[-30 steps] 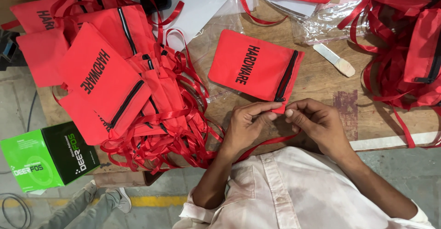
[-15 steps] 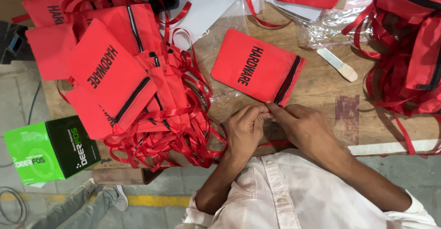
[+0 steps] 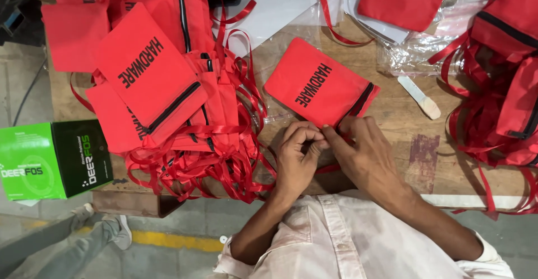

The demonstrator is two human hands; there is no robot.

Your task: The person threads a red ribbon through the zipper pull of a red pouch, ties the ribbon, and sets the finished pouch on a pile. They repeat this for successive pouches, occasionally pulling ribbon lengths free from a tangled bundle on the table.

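Observation:
A red fabric pouch (image 3: 314, 85) with black lettering and a black zipper lies flat on the wooden table (image 3: 403, 150). My left hand (image 3: 297, 158) and my right hand (image 3: 364, 156) meet at the pouch's near corner. The fingertips of both pinch the corner and a red ribbon (image 3: 328, 168) that runs under them. The fingers hide the corner itself.
A heap of red pouches with tangled ribbons (image 3: 168, 100) fills the table's left side. Another heap (image 3: 504, 88) sits at the right. A small white tool (image 3: 420, 97) lies beyond my right hand. A green and black box (image 3: 53, 158) stands left of the table.
Both hands have stayed at the pouch's near corner, their fingers shifting slightly along it. The pouch lies where it did.

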